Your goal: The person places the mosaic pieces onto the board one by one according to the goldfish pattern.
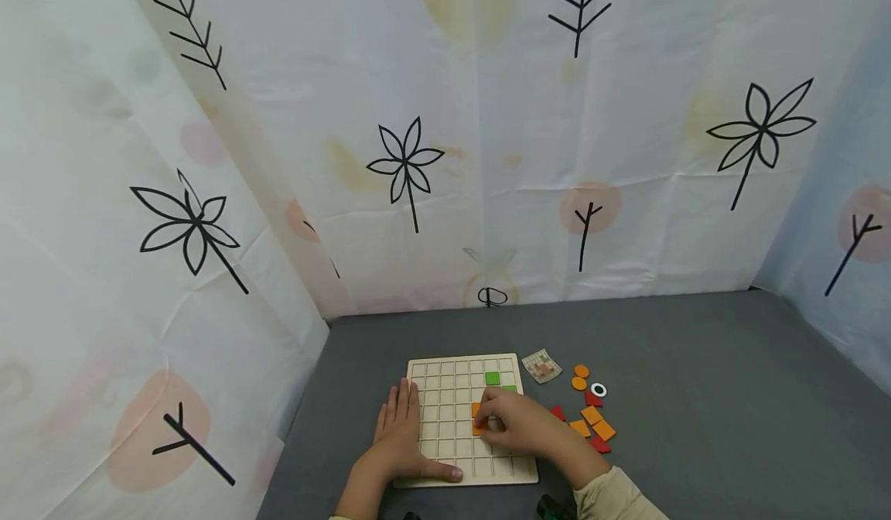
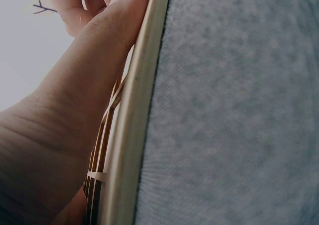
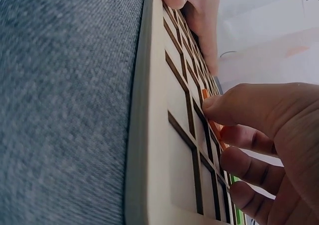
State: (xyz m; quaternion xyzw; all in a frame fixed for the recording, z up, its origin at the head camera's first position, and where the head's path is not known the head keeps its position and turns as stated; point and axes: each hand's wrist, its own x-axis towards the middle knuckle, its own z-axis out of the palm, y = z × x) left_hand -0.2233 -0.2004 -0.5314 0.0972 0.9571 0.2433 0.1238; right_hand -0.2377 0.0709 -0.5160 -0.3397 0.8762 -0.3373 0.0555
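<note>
A light wooden grid board [image 1: 445, 427] lies on the table. My left hand [image 1: 401, 433] rests on its left edge with straight fingers, the thumb stretched along the near edge. With thumb and fingertips, my right hand [image 1: 517, 423] pinches an orange square tile [image 3: 214, 128] at a cell right of the board's middle. Another bit of orange [image 1: 476, 409] shows just beyond those fingertips. Farther back on the board lie a green square tile [image 1: 493, 378] and a second green tile [image 1: 510, 388], partly hidden by the right hand.
Right of the board lie orange squares [image 1: 592, 415], red pieces [image 1: 599, 445], two orange discs [image 1: 579, 383] and a white ring [image 1: 599, 389]. A small patterned card [image 1: 541, 367] sits by the board's far right corner. Printed cloth [image 1: 487, 218] walls the grey table [image 1: 696, 396].
</note>
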